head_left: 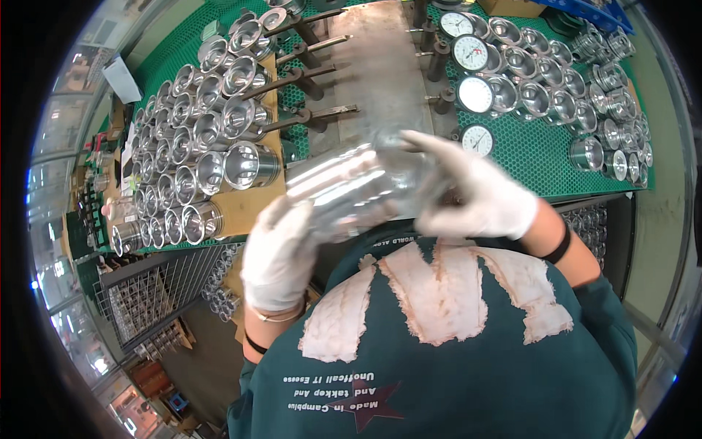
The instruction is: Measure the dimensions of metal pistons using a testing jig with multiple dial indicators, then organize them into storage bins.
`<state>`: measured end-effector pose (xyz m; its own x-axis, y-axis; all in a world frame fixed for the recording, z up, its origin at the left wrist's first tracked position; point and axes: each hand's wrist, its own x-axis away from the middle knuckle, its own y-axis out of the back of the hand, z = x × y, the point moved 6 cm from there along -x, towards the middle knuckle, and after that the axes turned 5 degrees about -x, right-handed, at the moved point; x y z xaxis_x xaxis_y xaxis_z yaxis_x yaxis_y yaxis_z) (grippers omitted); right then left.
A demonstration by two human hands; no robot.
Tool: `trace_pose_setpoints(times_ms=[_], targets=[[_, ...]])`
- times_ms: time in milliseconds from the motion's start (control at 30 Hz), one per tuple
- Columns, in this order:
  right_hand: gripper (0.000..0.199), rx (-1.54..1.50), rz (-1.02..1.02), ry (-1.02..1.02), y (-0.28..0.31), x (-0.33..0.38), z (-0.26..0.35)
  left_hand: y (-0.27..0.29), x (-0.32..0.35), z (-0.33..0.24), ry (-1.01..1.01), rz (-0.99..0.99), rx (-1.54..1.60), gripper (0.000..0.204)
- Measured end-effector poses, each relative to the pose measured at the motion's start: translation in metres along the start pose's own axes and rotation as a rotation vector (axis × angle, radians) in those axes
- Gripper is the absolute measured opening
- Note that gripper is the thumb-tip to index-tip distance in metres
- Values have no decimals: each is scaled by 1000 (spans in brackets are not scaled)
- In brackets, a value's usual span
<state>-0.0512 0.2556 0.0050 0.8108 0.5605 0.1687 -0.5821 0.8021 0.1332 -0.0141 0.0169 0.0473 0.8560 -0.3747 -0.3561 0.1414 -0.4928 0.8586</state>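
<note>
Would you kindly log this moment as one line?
left hand: holds metal cylinder | right hand: on its end | behind: dial gauges

shiny metal cylinder (351, 192), blurred, lying sideways

Workbench (556, 157) covered with green mat, a metal plate (380, 66) at its centre. Wire-mesh rack (139, 293) below bench, left of centre. Windows (55, 219) far left of bench, daylight entering. Floor (201, 366) beneath rack dark, cluttered.

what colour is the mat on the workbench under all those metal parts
Green, with a fine grid texture, the mat shows in the head view.
</note>
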Motion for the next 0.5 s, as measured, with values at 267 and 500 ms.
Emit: trace_pose_setpoints(times_ms=[267,500], targets=[[86,627,-377,274,-22,-9,-19,-82,-4,24,561,539,528,47],[80,673,-403,298,-25,-9,-21,-101,-47,-8,-162,180,135,89]])
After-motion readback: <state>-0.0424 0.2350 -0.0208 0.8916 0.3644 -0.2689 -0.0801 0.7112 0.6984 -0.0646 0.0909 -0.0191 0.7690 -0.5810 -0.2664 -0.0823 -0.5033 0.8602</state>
